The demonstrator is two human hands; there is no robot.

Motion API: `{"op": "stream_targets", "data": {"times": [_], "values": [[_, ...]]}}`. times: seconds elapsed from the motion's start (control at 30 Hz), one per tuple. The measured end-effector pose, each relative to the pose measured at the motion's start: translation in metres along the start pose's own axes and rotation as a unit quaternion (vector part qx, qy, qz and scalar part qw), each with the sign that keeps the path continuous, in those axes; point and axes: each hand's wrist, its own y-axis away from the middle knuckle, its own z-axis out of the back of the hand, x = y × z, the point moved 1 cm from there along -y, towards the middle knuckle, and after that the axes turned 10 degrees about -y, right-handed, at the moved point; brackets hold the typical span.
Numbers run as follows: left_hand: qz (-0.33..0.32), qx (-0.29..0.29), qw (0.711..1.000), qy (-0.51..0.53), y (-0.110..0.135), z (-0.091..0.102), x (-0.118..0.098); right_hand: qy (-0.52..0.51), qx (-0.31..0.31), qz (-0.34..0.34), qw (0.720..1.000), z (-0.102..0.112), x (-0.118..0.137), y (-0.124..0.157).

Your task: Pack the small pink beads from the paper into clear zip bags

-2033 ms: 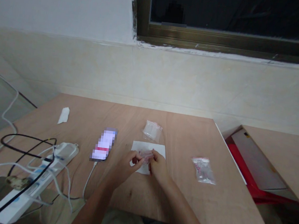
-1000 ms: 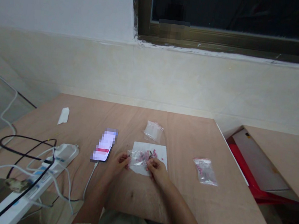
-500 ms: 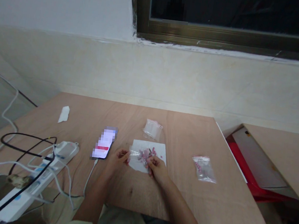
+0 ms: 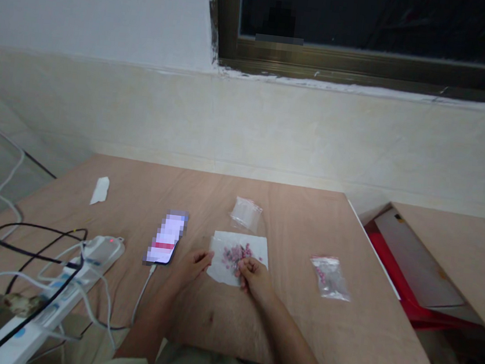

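Cream-tiled wall [image 4: 275, 127] under a dark, bronze-framed window [image 4: 352, 63] backs a plywood table [image 4: 290, 333], where a white paper sheet [image 4: 219, 267] lies directly in front of the person, its long side running across the view. Small pink pieces [image 4: 234, 256] sit in a loose heap on the sheet, spread a little further from top to bottom than from side to side (too small to tell exactly what they are). The right hand [image 4: 253, 278] is the nearer one, its fingers bunched into a narrow pinch touching the heap's lower right side; whether a piece sits in that pinch cannot be told. The left hand [image 4: 191, 265] lies half open at the sheet's lower left edge, apart from the heap, with nothing visible in it. Just beyond the sheet lies a clear zip bag [image 4: 246, 214], and well to the right a second zip bag [image 4: 330, 278] holds pink pieces under a red strip, with no readable print. To the left are a pixelated smartphone [image 4: 166, 237], its white charging cable [image 4: 142, 293], a white power strip [image 4: 48, 306] with a lit red light and a scrap of white tissue [image 4: 99, 190]
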Motion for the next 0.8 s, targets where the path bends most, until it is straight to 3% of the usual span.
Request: {"op": "stream_targets", "data": {"times": [0.27, 0.47, 0.8], "values": [[-0.074, -0.033, 0.996, -0.023, 0.007, 0.0, -0.022, -0.024, -0.016, -0.001, 1.0, 0.002, 0.0, 0.001], [-0.079, -0.028, 0.996, -0.032, 0.012, -0.002, -0.035, -0.038, -0.023, -0.006, 0.999, 0.001, 0.004, 0.001], [-0.085, 0.003, 0.996, -0.026, 0.012, 0.004, -0.027, -0.056, -0.011, -0.027, 0.998, 0.003, 0.003, 0.0]]}}
